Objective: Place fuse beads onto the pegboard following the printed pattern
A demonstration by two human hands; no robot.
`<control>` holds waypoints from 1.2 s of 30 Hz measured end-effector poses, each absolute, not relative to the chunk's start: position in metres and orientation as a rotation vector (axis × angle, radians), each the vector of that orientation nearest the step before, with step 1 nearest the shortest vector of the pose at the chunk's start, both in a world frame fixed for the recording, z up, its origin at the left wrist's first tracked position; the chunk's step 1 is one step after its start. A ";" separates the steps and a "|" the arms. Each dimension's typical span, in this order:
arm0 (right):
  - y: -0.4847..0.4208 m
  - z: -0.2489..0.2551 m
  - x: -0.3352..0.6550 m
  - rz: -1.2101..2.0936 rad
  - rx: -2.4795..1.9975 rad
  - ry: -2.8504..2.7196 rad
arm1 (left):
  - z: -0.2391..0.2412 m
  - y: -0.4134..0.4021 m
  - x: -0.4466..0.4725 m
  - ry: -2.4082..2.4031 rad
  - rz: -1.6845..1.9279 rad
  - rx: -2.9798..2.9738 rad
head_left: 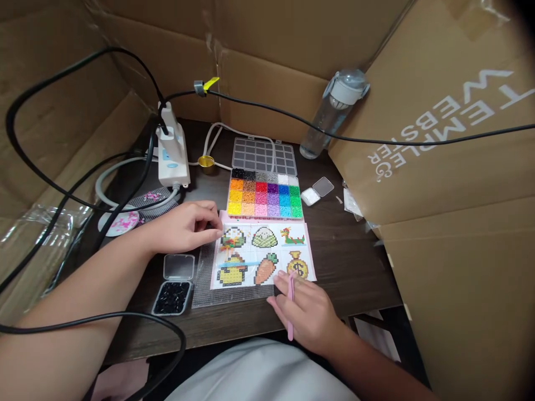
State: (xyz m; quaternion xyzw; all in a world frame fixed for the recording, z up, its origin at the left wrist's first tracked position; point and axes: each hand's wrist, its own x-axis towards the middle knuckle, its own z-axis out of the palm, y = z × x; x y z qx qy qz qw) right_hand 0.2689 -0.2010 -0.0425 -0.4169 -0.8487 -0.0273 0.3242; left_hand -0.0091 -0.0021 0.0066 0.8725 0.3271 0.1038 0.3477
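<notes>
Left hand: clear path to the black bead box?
Probably yes. The left hand rests just beyond the black bead box, which is open; only its flipped-back lid lies between them.

I see slim pink tweezers (291,312) pointing at the pattern sheet (263,255) - six pixel pictures, flat on a clear pegboard (234,294).

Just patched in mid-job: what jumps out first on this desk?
The open bead box, its compartments in rainbow colours, sits centre-frame. Just in front lies a pattern sheet with six pixel pictures; the left hand touches its upper-left corner, and the right hand holds pink tweezers at its lower-right corner.
</notes>
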 end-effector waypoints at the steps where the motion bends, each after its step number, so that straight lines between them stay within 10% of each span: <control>1: -0.203 -0.043 0.266 -0.066 -1.103 -2.209 | 0.007 -0.003 -0.009 0.847 0.274 2.264; 36: -0.112 -0.004 0.328 0.597 -1.020 -1.148 | -0.002 0.000 -0.007 0.979 0.338 2.138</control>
